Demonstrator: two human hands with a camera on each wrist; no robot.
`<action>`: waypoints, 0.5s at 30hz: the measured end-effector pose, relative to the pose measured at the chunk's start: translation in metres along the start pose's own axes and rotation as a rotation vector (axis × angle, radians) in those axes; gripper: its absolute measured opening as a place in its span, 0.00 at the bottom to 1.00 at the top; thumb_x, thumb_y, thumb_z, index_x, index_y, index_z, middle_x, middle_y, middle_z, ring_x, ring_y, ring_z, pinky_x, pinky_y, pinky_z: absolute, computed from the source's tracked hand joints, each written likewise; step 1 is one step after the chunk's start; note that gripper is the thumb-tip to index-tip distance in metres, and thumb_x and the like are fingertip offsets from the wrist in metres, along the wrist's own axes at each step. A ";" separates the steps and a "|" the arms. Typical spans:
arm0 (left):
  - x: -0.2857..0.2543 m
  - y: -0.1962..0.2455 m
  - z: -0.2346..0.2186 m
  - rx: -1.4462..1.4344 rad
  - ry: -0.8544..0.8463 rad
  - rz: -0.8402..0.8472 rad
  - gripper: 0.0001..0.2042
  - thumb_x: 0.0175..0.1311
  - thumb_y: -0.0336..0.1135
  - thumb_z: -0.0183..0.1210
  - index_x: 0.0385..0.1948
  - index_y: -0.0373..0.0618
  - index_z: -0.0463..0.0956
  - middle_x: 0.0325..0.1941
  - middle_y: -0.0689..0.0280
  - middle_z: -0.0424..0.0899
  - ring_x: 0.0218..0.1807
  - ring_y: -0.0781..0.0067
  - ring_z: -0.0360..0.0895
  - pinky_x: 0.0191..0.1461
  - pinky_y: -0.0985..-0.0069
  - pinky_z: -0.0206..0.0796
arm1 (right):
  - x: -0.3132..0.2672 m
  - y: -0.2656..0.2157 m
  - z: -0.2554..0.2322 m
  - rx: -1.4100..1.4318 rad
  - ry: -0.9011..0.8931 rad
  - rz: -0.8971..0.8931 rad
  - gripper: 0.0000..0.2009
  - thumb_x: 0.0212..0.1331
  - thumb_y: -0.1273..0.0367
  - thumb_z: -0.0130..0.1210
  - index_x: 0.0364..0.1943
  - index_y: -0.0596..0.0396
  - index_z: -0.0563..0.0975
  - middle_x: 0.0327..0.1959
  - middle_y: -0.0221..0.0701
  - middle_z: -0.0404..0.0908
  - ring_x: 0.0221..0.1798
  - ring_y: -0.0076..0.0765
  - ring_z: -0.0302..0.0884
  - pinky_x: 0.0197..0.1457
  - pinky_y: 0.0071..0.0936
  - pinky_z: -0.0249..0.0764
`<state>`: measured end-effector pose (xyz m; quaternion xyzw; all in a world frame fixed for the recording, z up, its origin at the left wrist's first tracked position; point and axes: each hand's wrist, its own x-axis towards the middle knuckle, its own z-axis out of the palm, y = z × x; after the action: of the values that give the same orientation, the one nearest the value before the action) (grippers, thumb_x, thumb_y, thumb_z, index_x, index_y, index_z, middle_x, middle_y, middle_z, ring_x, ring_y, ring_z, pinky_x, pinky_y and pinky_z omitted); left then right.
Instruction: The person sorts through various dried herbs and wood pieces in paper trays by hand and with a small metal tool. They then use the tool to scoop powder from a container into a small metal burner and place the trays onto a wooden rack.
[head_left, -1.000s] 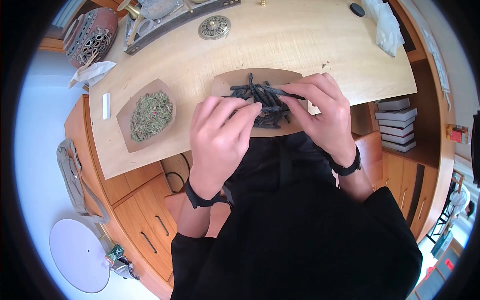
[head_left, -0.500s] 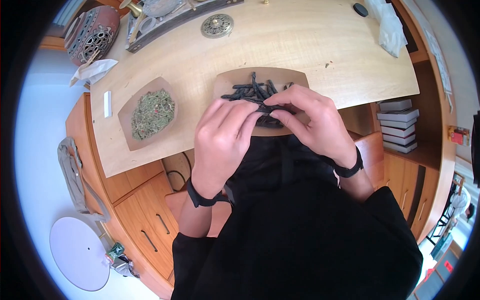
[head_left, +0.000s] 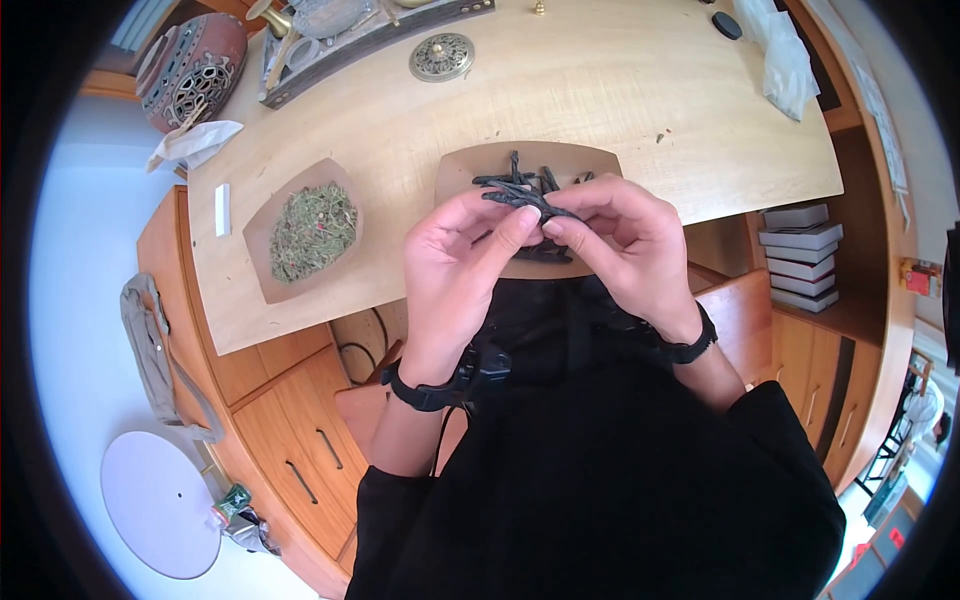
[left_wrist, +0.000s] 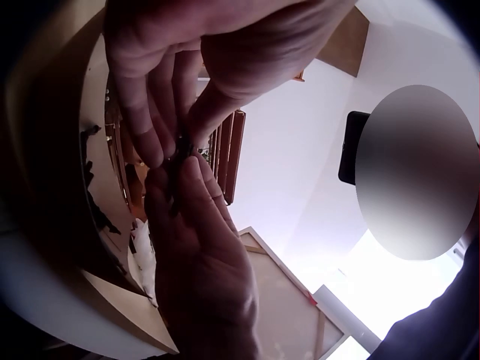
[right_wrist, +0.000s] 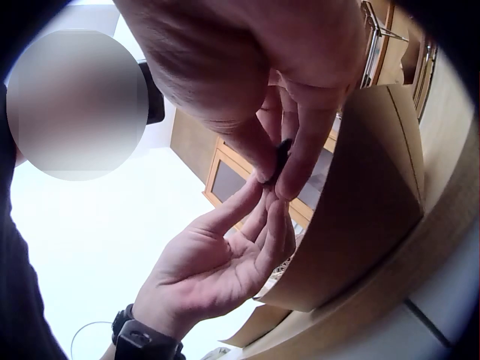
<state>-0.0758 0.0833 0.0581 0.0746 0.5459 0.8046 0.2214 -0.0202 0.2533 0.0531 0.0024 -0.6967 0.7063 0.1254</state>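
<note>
In the head view, my left hand [head_left: 455, 260] and right hand [head_left: 635, 235] meet over a brown paper tray [head_left: 460, 168]. Between their thumbs and fingers they pinch a dark, wrinkled dried strip [head_left: 512, 196], thumbs side by side on the near side. Similar black strips [head_left: 545, 256] lie in the tray under the hands, partly hidden by them. The right wrist view has the strip [right_wrist: 282, 155] as a short dark end between my right thumb and fingers. From the left wrist, the strip [left_wrist: 182, 147] is mostly covered by fingertips.
Left of the hands, a second paper tray [head_left: 262, 235] holds green dried herbs [head_left: 315, 228]. A round pierced metal lid [head_left: 441, 57] lies farther back, near a dark-edged tray [head_left: 345, 45] of tools. A patterned pot [head_left: 195, 70] stands at the far left, a plastic bag [head_left: 788, 75] at the right.
My right hand has come in toward the left, bringing the fingertips together. My left hand has turned so its thumb shows on top, and the strip is now raised between both hands.
</note>
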 end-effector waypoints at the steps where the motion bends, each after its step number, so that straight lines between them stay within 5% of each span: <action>1: 0.000 -0.002 -0.002 0.048 0.008 0.010 0.09 0.66 0.24 0.65 0.45 0.32 0.81 0.41 0.59 0.88 0.42 0.74 0.85 0.51 0.77 0.79 | 0.000 0.000 -0.001 0.002 0.002 -0.001 0.09 0.62 0.80 0.63 0.45 0.62 0.83 0.41 0.34 0.86 0.43 0.26 0.86 0.43 0.21 0.83; 9: -0.001 0.001 0.000 0.147 0.015 0.023 0.11 0.64 0.22 0.66 0.47 0.32 0.81 0.39 0.59 0.88 0.41 0.75 0.85 0.50 0.77 0.78 | 0.000 -0.010 -0.003 -0.342 -0.102 -0.095 0.10 0.59 0.78 0.66 0.45 0.64 0.82 0.42 0.36 0.88 0.44 0.29 0.88 0.46 0.25 0.84; 15: 0.000 0.006 0.002 0.075 0.029 0.000 0.09 0.62 0.22 0.68 0.42 0.34 0.81 0.36 0.61 0.87 0.40 0.77 0.84 0.48 0.78 0.78 | 0.000 -0.006 0.001 -0.168 -0.061 -0.041 0.11 0.60 0.77 0.65 0.46 0.62 0.83 0.39 0.37 0.88 0.37 0.30 0.88 0.42 0.27 0.85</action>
<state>-0.0768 0.0829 0.0648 0.0713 0.5788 0.7847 0.2104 -0.0191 0.2522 0.0594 0.0274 -0.7567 0.6424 0.1182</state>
